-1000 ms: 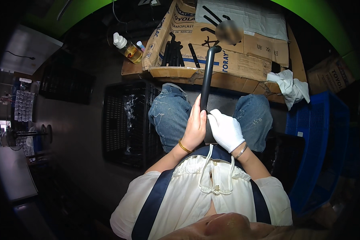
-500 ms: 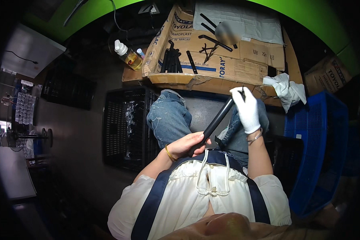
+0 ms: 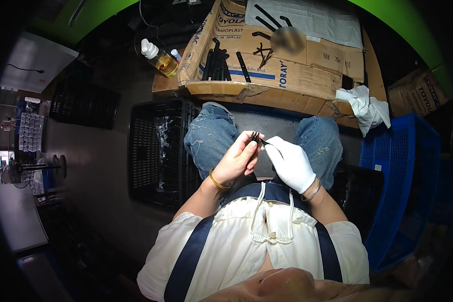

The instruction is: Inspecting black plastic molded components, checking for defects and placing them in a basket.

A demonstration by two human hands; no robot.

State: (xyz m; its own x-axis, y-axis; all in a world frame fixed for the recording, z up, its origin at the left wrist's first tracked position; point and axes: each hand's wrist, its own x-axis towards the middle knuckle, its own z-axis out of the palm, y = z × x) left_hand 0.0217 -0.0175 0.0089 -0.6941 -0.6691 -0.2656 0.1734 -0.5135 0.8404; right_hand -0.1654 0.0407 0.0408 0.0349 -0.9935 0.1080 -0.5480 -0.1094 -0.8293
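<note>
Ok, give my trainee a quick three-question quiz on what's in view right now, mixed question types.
1. True or false: the right hand wears a white glove while the left hand is bare.
2. Multiple choice: what lies on the flattened cardboard ahead of the knees? A) loose black parts B) red cups C) a laptop
3. Short answer: what colour is the crate on the person's right?

Key:
1. True; both hands meet on a small black part above the lap.
2. A.
3. Blue; the crate on the left is black.
</note>
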